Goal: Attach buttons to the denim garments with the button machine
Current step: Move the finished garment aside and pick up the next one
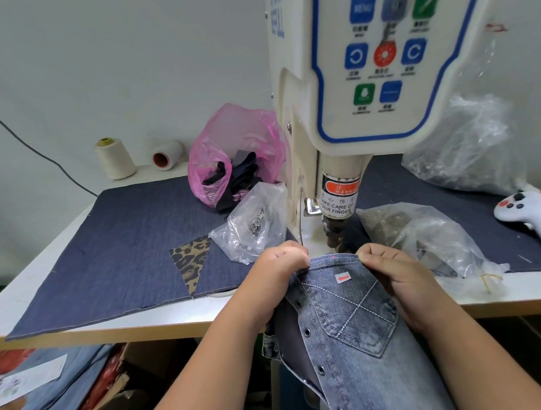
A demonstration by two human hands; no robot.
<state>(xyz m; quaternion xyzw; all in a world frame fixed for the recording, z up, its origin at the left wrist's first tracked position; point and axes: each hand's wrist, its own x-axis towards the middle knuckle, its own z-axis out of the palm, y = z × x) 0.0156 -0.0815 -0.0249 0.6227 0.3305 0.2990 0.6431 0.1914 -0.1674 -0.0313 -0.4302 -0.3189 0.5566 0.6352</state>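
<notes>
Both hands pinch the top edge of the denim (345, 313) at the bench's (175, 314) front edge, just under the machine (339, 177) head: left hand (281, 263) curled on the left corner, right hand (390, 271) on the right. Denim hangs off the front. Bag of buttons (254, 221) just left of the machine.

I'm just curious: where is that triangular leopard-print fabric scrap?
The triangular leopard-print fabric scrap lies left of the machine on the dark blue denim mat, beside the small clear plastic bag of metal buttons.

1 head-worn view looks forward and down, close over the table (181, 317)
</notes>
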